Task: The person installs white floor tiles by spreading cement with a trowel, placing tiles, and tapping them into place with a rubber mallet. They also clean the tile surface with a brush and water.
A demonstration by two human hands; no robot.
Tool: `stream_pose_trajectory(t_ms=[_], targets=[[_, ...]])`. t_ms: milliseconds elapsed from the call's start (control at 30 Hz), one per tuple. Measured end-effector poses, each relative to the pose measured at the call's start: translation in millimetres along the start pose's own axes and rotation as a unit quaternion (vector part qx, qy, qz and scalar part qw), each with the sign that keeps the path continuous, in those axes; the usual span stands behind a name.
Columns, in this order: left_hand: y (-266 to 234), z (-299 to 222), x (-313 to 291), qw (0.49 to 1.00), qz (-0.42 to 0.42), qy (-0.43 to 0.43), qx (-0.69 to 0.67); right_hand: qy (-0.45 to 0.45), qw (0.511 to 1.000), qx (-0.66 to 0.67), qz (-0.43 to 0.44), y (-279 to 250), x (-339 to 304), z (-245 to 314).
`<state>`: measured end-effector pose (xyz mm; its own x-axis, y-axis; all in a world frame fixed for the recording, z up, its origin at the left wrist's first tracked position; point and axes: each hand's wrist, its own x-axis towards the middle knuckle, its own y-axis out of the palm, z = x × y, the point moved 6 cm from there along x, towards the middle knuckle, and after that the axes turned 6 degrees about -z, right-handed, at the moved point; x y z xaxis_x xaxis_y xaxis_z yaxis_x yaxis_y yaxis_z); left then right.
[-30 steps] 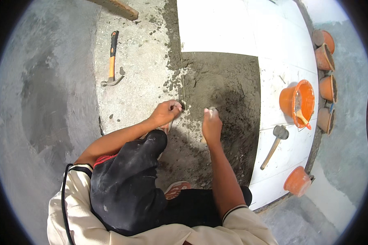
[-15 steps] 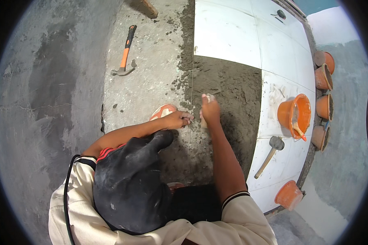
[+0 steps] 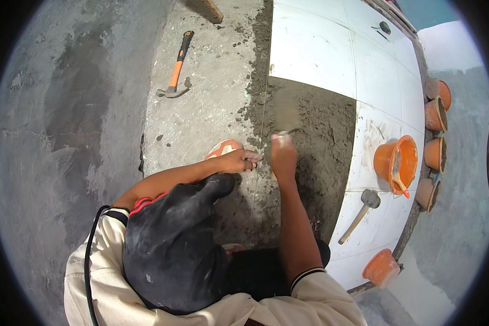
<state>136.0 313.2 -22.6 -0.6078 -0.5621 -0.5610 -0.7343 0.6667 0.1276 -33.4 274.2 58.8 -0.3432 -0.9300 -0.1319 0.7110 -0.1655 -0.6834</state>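
My right hand (image 3: 284,157) is closed around the handle of a trowel, above a bed of wet grey mortar (image 3: 326,122). The trowel's blade (image 3: 287,113) is smeared by motion and points away from me over the mortar. A thin string (image 3: 263,117) runs along the left edge of the mortar, in line with the tile edge. My left hand (image 3: 241,161) has its fingers curled in a pinch at that string, beside my shoe (image 3: 223,148). Beyond the mortar lie white floor tiles (image 3: 312,46).
A claw hammer (image 3: 177,68) lies on rough concrete at the left. On the right-hand tiles are a rubber mallet (image 3: 360,214) and an orange bucket (image 3: 387,163) with a brush. Several filled orange buckets (image 3: 434,154) line the right wall. Another orange bucket (image 3: 380,268) stands nearer me.
The trowel, sharp-edged nowhere now, sweeps blurred over the mortar as my right hand turns and shifts. My left hand stays by the string. The whole view has shifted slightly.
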Motion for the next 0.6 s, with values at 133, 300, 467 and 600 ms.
stream_pose_trajectory(t_ms=[133, 300, 467, 600], targets=[[-2, -1, 13, 0.999, 0.004, 0.021, 0.027, 0.01, 0.999, 0.049, 0.001, 13, 22, -29], [-1, 10, 5, 1.0, 0.003, 0.01, 0.02, 0.253, 0.933, 0.256, -0.012, -15, 5, -38], [2, 14, 7, 1.0, 0.012, 0.018, 0.01, 0.205, 0.944, 0.243, 0.09, 2, 18, -20], [1, 13, 7, 0.999, 0.018, 0.019, 0.03, 0.138, 0.972, 0.155, 0.109, 15, 35, -11]])
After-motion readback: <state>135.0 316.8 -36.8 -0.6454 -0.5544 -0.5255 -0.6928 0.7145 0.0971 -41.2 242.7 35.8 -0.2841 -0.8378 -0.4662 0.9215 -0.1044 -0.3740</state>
